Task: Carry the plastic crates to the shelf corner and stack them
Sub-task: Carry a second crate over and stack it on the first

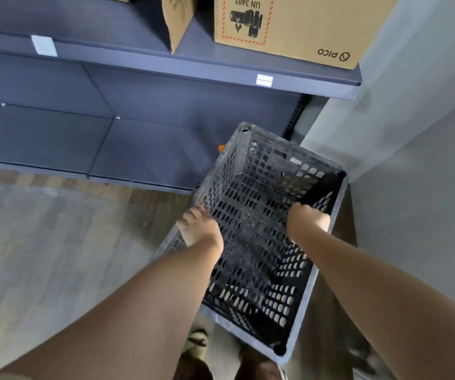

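A dark grey perforated plastic crate hangs in front of me, open side up, tilted toward the corner between the shelf and the wall. My left hand grips its left long rim. My right hand is closed over the right long rim, next to a black handle bar. The crate looks empty. Whether another crate sits below it is hidden. An orange bit shows just past its far left edge.
Blue-grey metal shelving runs along the back, its lowest board near the floor. Two cardboard boxes stand on the upper shelf. A pale wall closes the right side. Wood-pattern floor lies to the left; my shoe shows below the crate.
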